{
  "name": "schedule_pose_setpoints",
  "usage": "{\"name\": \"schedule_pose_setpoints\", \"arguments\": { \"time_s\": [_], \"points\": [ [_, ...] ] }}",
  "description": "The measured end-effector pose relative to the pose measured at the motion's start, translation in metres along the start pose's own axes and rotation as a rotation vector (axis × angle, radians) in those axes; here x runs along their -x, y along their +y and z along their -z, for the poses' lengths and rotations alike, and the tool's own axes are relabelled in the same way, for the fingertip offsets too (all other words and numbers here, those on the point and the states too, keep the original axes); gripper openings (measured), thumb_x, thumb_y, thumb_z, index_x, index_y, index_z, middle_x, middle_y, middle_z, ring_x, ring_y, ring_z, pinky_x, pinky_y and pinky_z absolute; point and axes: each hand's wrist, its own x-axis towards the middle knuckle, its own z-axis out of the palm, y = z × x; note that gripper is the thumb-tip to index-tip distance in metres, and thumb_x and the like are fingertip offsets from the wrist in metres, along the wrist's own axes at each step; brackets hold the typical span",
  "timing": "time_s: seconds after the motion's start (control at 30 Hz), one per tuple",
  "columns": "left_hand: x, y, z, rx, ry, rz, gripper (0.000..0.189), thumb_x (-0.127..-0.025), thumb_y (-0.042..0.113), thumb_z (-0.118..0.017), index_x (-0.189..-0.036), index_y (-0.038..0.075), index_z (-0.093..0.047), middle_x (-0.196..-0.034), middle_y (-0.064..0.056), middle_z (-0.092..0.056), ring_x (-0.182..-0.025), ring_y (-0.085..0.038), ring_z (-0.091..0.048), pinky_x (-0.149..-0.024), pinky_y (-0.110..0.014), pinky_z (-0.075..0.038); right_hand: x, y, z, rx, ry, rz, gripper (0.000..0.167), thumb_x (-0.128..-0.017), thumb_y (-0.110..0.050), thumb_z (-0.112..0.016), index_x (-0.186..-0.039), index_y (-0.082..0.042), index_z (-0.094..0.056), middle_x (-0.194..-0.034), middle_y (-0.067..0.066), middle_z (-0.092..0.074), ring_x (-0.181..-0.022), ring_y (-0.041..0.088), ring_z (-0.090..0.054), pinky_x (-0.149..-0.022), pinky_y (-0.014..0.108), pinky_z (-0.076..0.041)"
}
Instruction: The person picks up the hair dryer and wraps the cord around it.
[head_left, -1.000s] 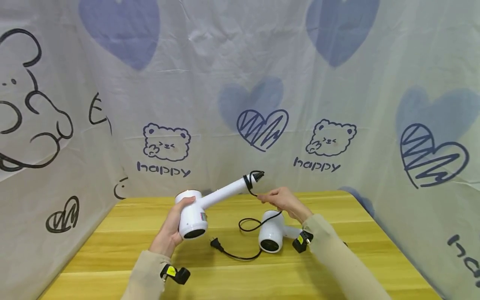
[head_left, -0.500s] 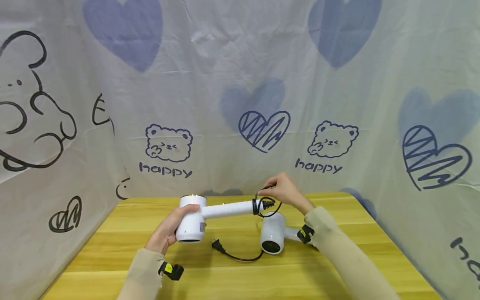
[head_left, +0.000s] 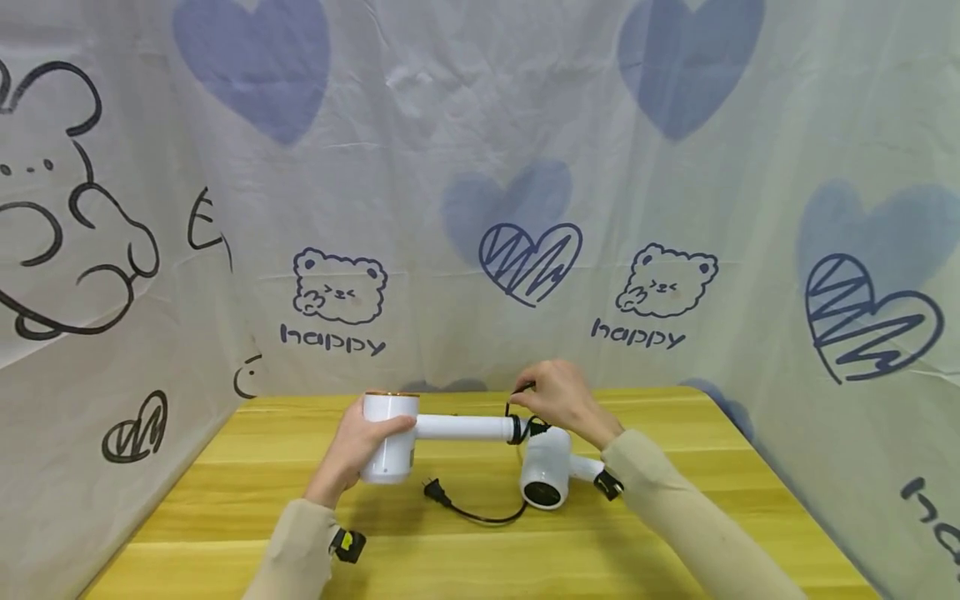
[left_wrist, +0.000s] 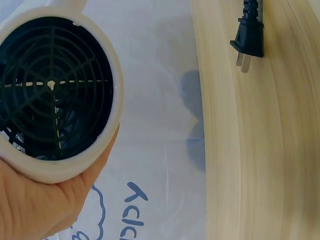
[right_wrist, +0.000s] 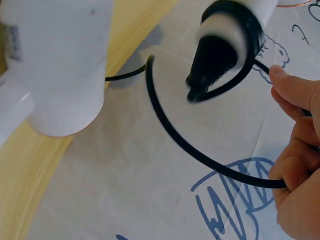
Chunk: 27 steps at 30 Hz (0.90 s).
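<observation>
In the head view my left hand (head_left: 352, 442) grips the barrel of a white hair dryer (head_left: 390, 407), its handle pointing right and nearly level. The dark round grille (left_wrist: 55, 95) of that dryer faces the left wrist camera. Black cord (head_left: 514, 429) is wound round the handle's end, by the ribbed black cord sleeve (right_wrist: 212, 60). With thumb and forefinger my right hand (head_left: 562, 400) pinches the cord just above the windings. Its other fingers curl round a further loop of cord (right_wrist: 235, 175), which runs behind a second white dryer in the right wrist view.
The second white hair dryer (head_left: 546, 467) lies on the wooden table (head_left: 450, 558) below my right hand. A black two-pin plug (head_left: 435, 491) rests to its left, with cord leading behind that dryer. Printed cloth (head_left: 427, 167) hangs behind and at both sides.
The held dryer's handle has swung down from an upward slant to nearly level. My right hand has carried the cord up over the handle's end, and the free loop has become smaller.
</observation>
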Motion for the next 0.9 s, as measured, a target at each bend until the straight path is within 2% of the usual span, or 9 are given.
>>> {"name": "schedule_pose_setpoints", "arguments": {
  "time_s": [0.13, 0.3, 0.37, 0.47, 0.57, 0.73, 0.83, 0.9],
  "points": [
    [0.0, 0.001, -0.003, -0.033, 0.052, -0.004, 0.069, -0.081, 0.022, -0.079, -0.135, 0.003, -0.04, -0.117, -0.022, -0.056, -0.09, -0.027, -0.063, -0.069, -0.039, -0.06, 0.002, -0.001, -0.003, -0.018, 0.03, -0.006, 0.008, -0.081, -0.024, -0.079, -0.08, -0.017, -0.078, -0.079, -0.004, -0.074, -0.063, 0.004, -0.062, -0.059, 0.023, -0.052],
    [-0.001, 0.003, -0.008, -0.081, 0.142, -0.047, 0.074, -0.076, 0.026, -0.083, -0.134, 0.005, -0.042, -0.117, -0.021, -0.058, -0.094, -0.03, -0.062, -0.071, -0.038, -0.059, 0.006, -0.003, -0.008, -0.061, 0.077, -0.008, 0.008, -0.085, -0.021, -0.076, -0.086, -0.014, -0.079, -0.082, 0.0, -0.076, -0.049, 0.0, -0.048, -0.046, 0.018, -0.04],
    [-0.001, 0.005, -0.009, -0.079, 0.18, -0.044, 0.075, -0.075, 0.026, -0.084, -0.134, 0.006, -0.043, -0.117, -0.02, -0.058, -0.095, -0.03, -0.062, -0.071, -0.037, -0.06, 0.006, -0.004, -0.009, -0.086, 0.091, -0.013, 0.009, -0.087, -0.02, -0.073, -0.088, -0.014, -0.079, -0.083, 0.001, -0.076, -0.049, 0.002, -0.047, -0.046, 0.019, -0.037],
    [-0.001, 0.004, -0.01, -0.067, 0.244, -0.028, 0.076, -0.075, 0.027, -0.083, -0.135, 0.005, -0.042, -0.118, -0.02, -0.057, -0.096, -0.032, -0.062, -0.072, -0.038, -0.06, 0.006, -0.006, -0.011, -0.125, 0.105, -0.016, 0.011, -0.09, -0.018, -0.069, -0.091, -0.012, -0.079, -0.083, 0.0, -0.075, -0.055, 0.003, -0.051, -0.051, 0.019, -0.042],
    [0.0, 0.004, -0.011, -0.032, 0.292, -0.009, 0.076, -0.077, 0.028, -0.082, -0.136, 0.004, -0.041, -0.118, -0.019, -0.055, -0.096, -0.032, -0.061, -0.071, -0.037, -0.06, 0.008, -0.006, -0.015, -0.189, 0.103, -0.036, 0.016, -0.094, -0.017, -0.065, -0.097, -0.009, -0.078, -0.078, -0.001, -0.071, -0.056, 0.004, -0.05, -0.052, 0.02, -0.042],
    [-0.001, 0.005, -0.014, 0.083, 0.333, 0.01, 0.072, -0.079, 0.027, -0.081, -0.134, 0.004, -0.041, -0.118, -0.017, -0.053, -0.094, -0.028, -0.06, -0.07, -0.036, -0.06, 0.012, -0.006, -0.018, -0.309, 0.09, -0.096, 0.025, -0.099, -0.016, -0.055, -0.115, -0.006, -0.072, -0.063, 0.0, -0.051, -0.044, 0.006, -0.031, -0.043, 0.02, -0.029],
    [-0.003, 0.006, -0.016, 0.154, 0.348, 0.033, 0.07, -0.08, 0.027, -0.08, -0.134, 0.004, -0.041, -0.119, -0.017, -0.052, -0.093, -0.026, -0.06, -0.07, -0.036, -0.06, 0.015, -0.006, -0.019, -0.337, 0.092, -0.105, 0.028, -0.101, -0.016, -0.052, -0.12, -0.006, -0.07, -0.063, 0.002, -0.048, -0.042, 0.006, -0.028, -0.043, 0.02, -0.029],
    [-0.004, 0.005, -0.017, 0.197, 0.364, 0.055, 0.069, -0.081, 0.028, -0.079, -0.135, 0.005, -0.041, -0.121, -0.016, -0.051, -0.091, -0.024, -0.06, -0.07, -0.037, -0.059, 0.017, -0.005, -0.019, -0.343, 0.093, -0.098, 0.029, -0.102, -0.015, -0.05, -0.121, -0.006, -0.069, -0.069, 0.003, -0.053, -0.043, 0.006, -0.029, -0.044, 0.021, -0.031]
  ]
}}
